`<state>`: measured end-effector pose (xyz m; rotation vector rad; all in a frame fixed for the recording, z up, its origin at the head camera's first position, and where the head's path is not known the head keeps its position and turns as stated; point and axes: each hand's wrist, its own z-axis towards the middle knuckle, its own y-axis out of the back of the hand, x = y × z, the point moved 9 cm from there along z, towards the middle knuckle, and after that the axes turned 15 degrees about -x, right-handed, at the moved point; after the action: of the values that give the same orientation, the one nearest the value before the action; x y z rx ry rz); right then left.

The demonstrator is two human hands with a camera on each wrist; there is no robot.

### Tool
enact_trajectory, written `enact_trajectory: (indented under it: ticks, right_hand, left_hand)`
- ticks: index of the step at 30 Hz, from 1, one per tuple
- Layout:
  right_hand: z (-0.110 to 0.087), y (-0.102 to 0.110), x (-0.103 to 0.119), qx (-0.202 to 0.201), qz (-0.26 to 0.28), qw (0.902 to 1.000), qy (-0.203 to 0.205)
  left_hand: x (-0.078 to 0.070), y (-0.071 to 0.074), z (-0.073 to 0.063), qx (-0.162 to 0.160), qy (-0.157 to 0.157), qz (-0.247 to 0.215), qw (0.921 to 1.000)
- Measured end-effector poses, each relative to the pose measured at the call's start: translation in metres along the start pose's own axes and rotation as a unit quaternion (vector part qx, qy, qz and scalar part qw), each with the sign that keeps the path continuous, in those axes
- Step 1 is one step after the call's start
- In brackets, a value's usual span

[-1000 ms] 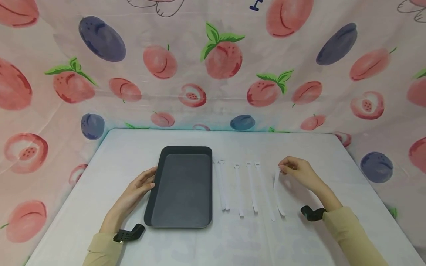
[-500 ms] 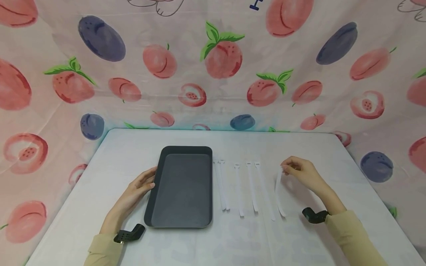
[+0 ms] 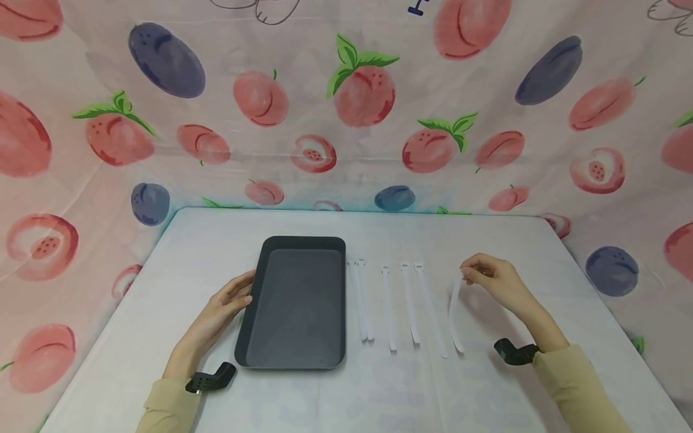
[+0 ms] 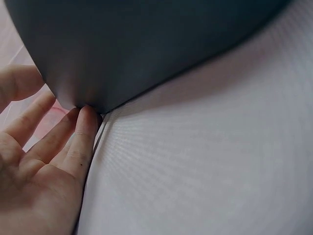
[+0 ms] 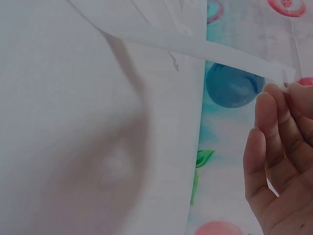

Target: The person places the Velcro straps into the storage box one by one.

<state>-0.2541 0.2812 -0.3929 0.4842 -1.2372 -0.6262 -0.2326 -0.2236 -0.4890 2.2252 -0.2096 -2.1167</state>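
White strap point(image 5: 195, 47) pinched by the right hand point(image 3: 497, 284) likely needs a light grip while the left hand point(image 3: 221, 304), fingers relaxed, touches the tray point(image 3: 303, 242).

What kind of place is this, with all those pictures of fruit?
Probably an indoor tabletop workspace, though I can't say exactly where. A fruit-print sheet hangs behind and beside a white table, and a dark tray and several white strips lie on it.
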Motion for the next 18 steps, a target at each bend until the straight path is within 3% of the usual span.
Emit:
enact_trajectory:
  ticks: [18]
  right_hand:
    - [-0.002, 0.006, 0.016, -0.007, 0.011, 0.9999, 0.007]
  left_hand:
    - [-0.001, 0.000, -0.001, -0.002, 0.010, 0.002, 0.9999]
